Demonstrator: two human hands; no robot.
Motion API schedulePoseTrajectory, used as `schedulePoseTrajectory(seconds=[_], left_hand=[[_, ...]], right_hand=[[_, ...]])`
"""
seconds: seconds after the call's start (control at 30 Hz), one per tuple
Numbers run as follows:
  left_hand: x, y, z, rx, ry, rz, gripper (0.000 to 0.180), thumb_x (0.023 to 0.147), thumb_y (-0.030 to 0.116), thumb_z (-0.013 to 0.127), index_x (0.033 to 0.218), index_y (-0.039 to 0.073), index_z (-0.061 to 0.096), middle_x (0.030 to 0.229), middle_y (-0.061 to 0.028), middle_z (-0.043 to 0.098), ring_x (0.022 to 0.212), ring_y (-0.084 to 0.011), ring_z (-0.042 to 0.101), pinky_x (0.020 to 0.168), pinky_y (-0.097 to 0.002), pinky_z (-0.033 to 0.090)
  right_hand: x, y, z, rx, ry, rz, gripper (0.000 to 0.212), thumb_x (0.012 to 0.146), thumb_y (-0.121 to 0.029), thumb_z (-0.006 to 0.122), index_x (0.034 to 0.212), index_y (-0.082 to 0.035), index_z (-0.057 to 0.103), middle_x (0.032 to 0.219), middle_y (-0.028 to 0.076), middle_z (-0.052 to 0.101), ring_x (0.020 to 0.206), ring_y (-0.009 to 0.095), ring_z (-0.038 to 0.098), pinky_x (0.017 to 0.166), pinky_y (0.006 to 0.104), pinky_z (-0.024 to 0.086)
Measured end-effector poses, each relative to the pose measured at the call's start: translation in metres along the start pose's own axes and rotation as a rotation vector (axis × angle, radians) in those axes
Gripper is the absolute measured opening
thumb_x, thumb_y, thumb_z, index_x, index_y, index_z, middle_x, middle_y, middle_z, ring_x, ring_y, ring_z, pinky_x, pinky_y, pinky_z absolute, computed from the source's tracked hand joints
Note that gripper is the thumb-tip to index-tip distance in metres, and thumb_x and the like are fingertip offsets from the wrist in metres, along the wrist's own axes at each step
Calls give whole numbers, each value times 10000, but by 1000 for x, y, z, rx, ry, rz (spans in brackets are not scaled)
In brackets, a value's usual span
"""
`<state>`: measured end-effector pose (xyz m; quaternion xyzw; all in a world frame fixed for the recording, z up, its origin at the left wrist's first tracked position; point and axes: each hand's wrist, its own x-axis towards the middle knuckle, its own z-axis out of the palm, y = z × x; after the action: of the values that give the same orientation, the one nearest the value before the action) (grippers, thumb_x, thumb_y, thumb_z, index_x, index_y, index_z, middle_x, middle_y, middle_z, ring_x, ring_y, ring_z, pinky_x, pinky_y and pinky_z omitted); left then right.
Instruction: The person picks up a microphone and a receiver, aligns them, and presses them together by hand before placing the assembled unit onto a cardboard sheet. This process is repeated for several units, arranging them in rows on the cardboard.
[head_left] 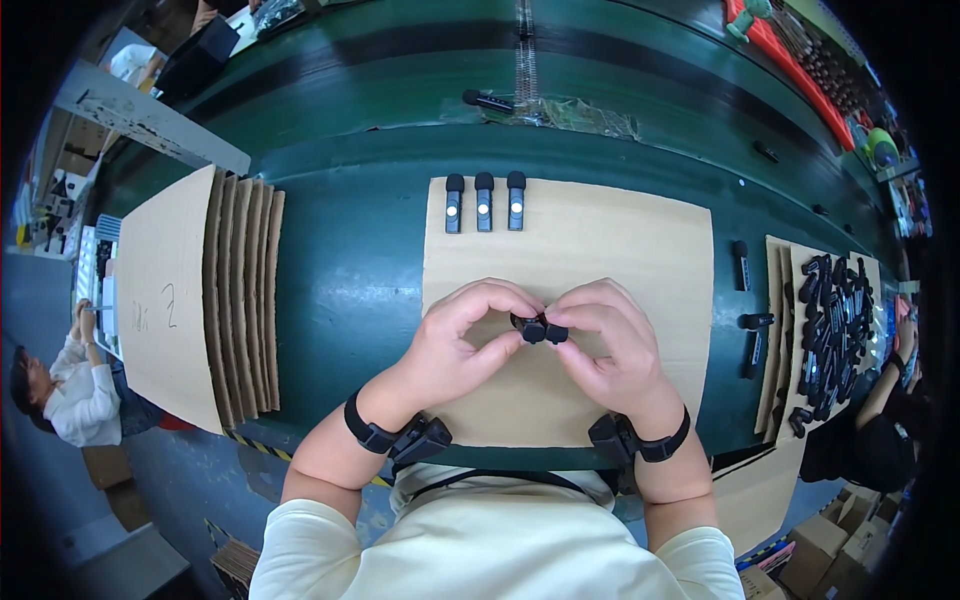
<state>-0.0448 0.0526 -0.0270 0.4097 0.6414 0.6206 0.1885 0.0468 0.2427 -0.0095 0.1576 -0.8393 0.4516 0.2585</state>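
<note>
My left hand (455, 345) and my right hand (618, 350) meet over a cardboard sheet (640, 240) in front of me. Between their fingertips is a small black clip-on microphone (538, 329), pinched from both sides; fingers cover part of it, and I cannot make out whether it is one piece or two. Toward the far left of the sheet, three black clip-on microphones (484, 203) with foam tips lie side by side, each with a white round spot.
Stacked cardboard sheets (165, 300) stand at the left. To the right, many black microphones (835, 320) are heaped on cardboard, with a few loose microphones (741, 265) beside them. Another microphone (488, 101) lies on the green conveyor (380, 75) beyond. People (85, 395) sit at both sides.
</note>
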Motion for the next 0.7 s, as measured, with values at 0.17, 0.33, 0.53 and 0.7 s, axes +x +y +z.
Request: schedulePoseTrajectory(seconds=[0.17, 0.33, 0.53, 0.7], left_hand=[[2, -2, 0, -24, 3, -16, 220, 836, -66, 635, 1045, -10, 600, 1093, -146, 653, 1066, -248, 634, 953, -380, 508], [4, -16, -2, -93, 40, -192, 192, 859, -45, 643, 1042, -9, 597, 1101, -119, 651, 1063, -204, 629, 970, -353, 503], [6, -27, -7, -102, 28, -312, 196, 855, -28, 665, 1038, 2, 603, 1096, -83, 657, 1049, -167, 631, 983, -322, 495], [7, -28, -7, -104, 23, -334, 199, 851, -25, 669, 1037, 7, 605, 1083, -77, 661, 1044, -168, 635, 983, -326, 496]], right_hand=[[2, 4, 3, -4, 7, 22, 340, 700, 89, 708, 1014, -12, 626, 962, 141, 660, 828, 266, 646, 722, 339, 522], [7, 3, 4, -71, 11, 184, 339, 733, 90, 700, 1052, -3, 632, 967, 147, 657, 829, 248, 650, 722, 315, 527], [30, 24, -4, -212, -41, 220, 321, 765, 77, 695, 1072, 4, 633, 967, 141, 658, 830, 243, 659, 736, 310, 538], [47, 49, -6, -514, -93, 47, 265, 753, 44, 709, 1001, -3, 629, 996, 137, 652, 882, 294, 653, 771, 355, 540]])
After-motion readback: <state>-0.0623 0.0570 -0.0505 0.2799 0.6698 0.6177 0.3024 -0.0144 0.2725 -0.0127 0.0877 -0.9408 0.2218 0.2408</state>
